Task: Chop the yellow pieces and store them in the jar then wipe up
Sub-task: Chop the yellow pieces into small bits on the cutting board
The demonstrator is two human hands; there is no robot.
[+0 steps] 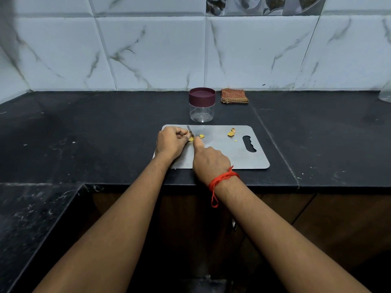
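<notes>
A steel cutting board (228, 153) lies on the black counter. My left hand (170, 142) pinches a yellow piece (191, 139) at the board's left end. My right hand (209, 161) grips a knife (190, 131), forefinger stretched along it, the blade down beside the left fingertips. A cut yellow bit (201, 136) lies just right of the blade. More yellow pieces (231, 132) sit near the board's handle slot. Behind the board stands a clear jar (202, 112) with its maroon lid (202, 96) on. A folded checked cloth (234, 96) lies to the right of the jar by the wall.
The black counter (105, 134) runs left and right, with its front edge just below the board. A lower dark surface (31, 218) sits at the left. A clear glass object (386, 94) shows at the far right edge. The tiled wall (158, 49) stands behind.
</notes>
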